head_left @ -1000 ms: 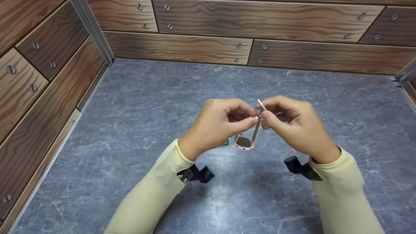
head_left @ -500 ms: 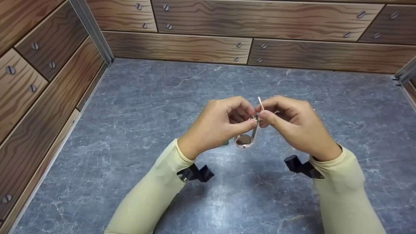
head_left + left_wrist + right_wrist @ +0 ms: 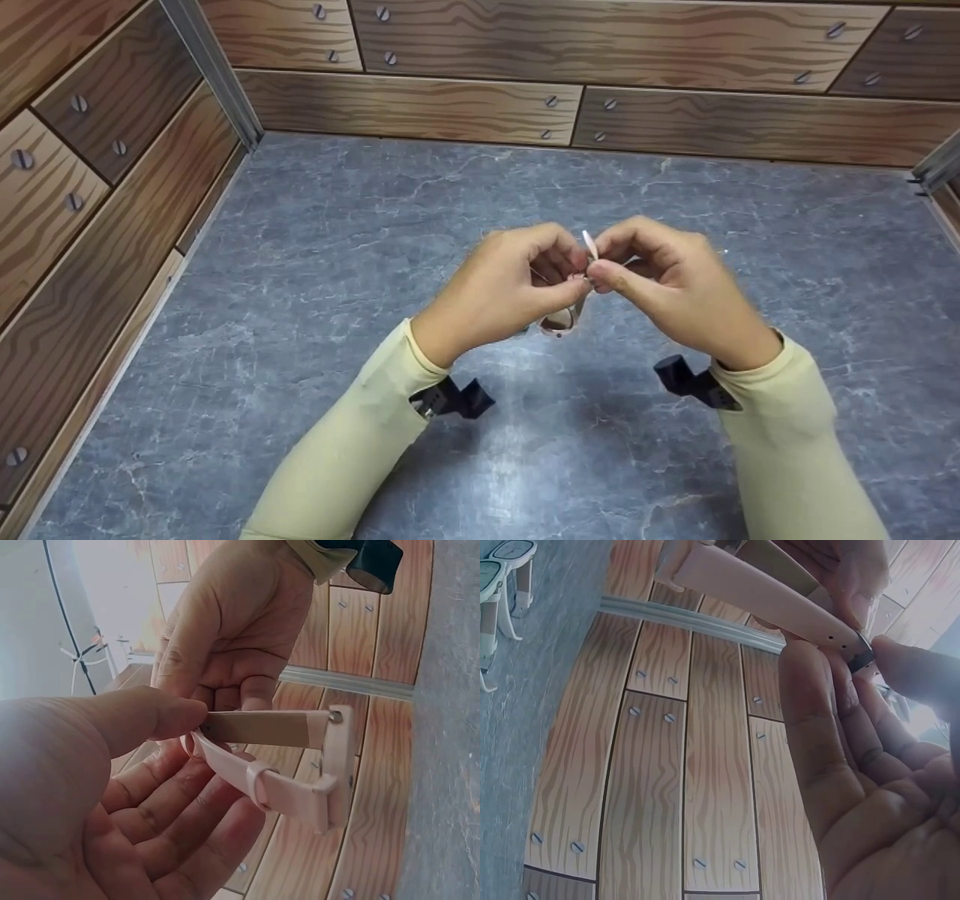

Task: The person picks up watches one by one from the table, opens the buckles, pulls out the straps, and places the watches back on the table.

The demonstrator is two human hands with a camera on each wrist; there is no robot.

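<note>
A wristwatch with a pale pink strap [image 3: 769, 604] hangs between my hands above the table, its case [image 3: 557, 324] lowest in the head view. My left hand [image 3: 502, 277] pinches the strap between thumb and fingers, well away from the case. Opposite it, my right hand [image 3: 667, 281] pinches the strap's end at the metal buckle [image 3: 861, 658]. The strap tip [image 3: 590, 244] sticks up between the two hands. In the left wrist view a keeper loop [image 3: 261, 784] sits on one strap half, and the case [image 3: 341, 765] is seen edge-on. Fingers partly cover the buckle.
The grey marbled table [image 3: 375, 225] is bordered by wood-patterned walls [image 3: 450, 109] at the back and left. Several pale watch-like things with straps, including a green-rimmed one [image 3: 490, 576], lie on it at the edge of the right wrist view.
The upright strap tip has shifted left and tilts toward my left hand. The watch case has risen slightly and turned, so less of its face shows. Both hands keep their pinch.
</note>
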